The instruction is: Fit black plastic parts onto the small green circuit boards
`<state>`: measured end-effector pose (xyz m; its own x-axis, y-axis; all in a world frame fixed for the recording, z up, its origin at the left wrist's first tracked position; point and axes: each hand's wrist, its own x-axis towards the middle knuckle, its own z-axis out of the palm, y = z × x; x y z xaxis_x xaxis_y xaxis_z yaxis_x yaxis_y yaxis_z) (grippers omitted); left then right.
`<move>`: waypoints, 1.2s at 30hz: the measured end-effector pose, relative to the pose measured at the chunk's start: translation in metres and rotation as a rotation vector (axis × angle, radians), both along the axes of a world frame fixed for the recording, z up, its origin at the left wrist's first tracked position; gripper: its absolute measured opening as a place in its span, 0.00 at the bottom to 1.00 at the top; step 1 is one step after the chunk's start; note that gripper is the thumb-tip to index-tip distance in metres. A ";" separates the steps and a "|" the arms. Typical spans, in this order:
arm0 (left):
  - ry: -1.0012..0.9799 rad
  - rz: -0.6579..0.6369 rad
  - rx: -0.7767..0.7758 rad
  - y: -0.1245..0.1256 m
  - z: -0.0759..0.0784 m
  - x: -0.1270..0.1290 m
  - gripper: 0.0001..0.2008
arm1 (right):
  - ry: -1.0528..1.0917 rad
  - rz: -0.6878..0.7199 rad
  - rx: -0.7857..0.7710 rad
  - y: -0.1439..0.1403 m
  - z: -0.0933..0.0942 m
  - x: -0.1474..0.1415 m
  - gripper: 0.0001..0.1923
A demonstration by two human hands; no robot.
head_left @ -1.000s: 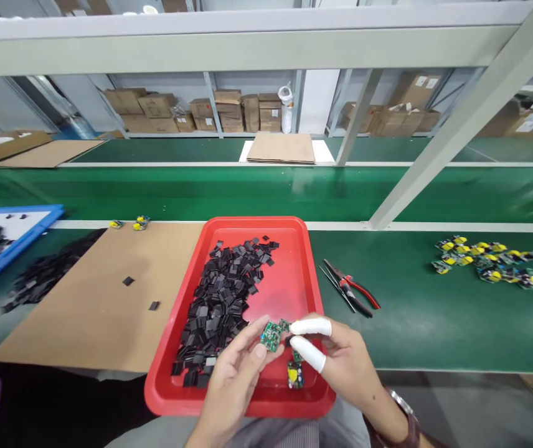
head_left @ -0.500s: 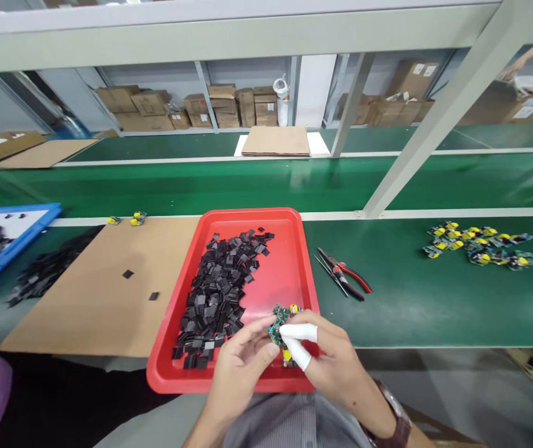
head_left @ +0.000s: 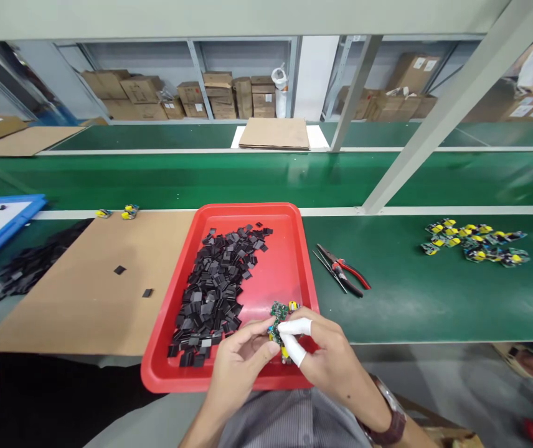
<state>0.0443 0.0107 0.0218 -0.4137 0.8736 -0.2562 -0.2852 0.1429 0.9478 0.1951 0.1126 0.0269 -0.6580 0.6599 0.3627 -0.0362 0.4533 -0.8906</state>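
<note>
Over the near end of the red tray (head_left: 283,264), both hands meet at a small green circuit board (head_left: 276,320) with yellow and blue parts. My left hand (head_left: 243,361) pinches the board's left side between thumb and fingers. My right hand (head_left: 325,348), with white finger cots on two fingers, closes on the board's face from the right; whether a small piece sits under those fingertips is hidden. Another yellow-topped board (head_left: 293,306) shows just behind the fingers, partly covered. Black flat pieces (head_left: 215,286) lie heaped in the tray's left half.
Red-handled pliers (head_left: 344,270) and tweezers (head_left: 329,272) lie right of the tray. Several circuit boards (head_left: 474,239) are grouped farther right. At left are a cardboard sheet (head_left: 93,292) with two black pieces, a black pile (head_left: 37,261) and a blue-rimmed tray (head_left: 14,224). A slanted metal post (head_left: 434,118) rises behind.
The camera view has tilted down slightly and shifted. Both hands stay at the same board, with the right fingertips still against its face.
</note>
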 end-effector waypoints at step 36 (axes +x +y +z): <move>0.081 -0.025 0.106 -0.001 -0.008 0.002 0.15 | -0.050 -0.003 -0.243 0.004 0.005 -0.006 0.07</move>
<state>0.0462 0.0099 0.0135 -0.4073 0.9043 -0.1281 -0.2044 0.0465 0.9778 0.1888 0.1168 0.0323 -0.6689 0.7259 0.1602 0.0119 0.2259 -0.9741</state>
